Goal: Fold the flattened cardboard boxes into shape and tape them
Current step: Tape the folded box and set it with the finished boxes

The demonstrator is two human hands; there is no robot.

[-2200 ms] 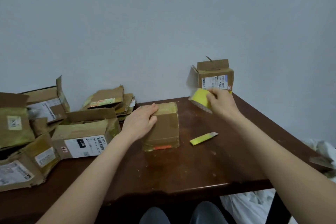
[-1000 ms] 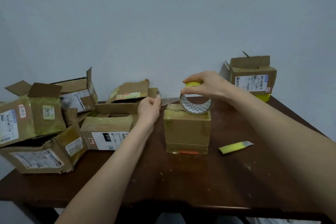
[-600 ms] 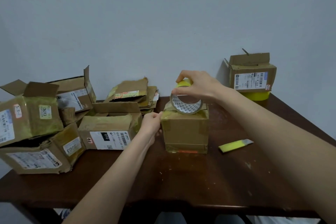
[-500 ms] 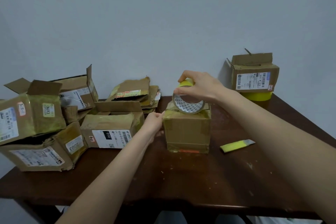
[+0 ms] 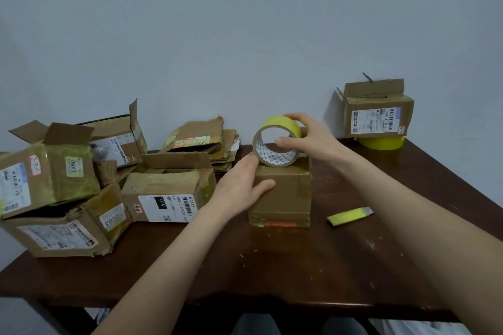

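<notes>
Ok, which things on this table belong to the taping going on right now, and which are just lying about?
In use: small box, pressed by the left hand; yellow tape roll on its top, gripped by the right hand.
Lying about: yellow cutter; flattened cardboard stack, for later; opened boxes at left; far box sitting on a second tape roll.
</notes>
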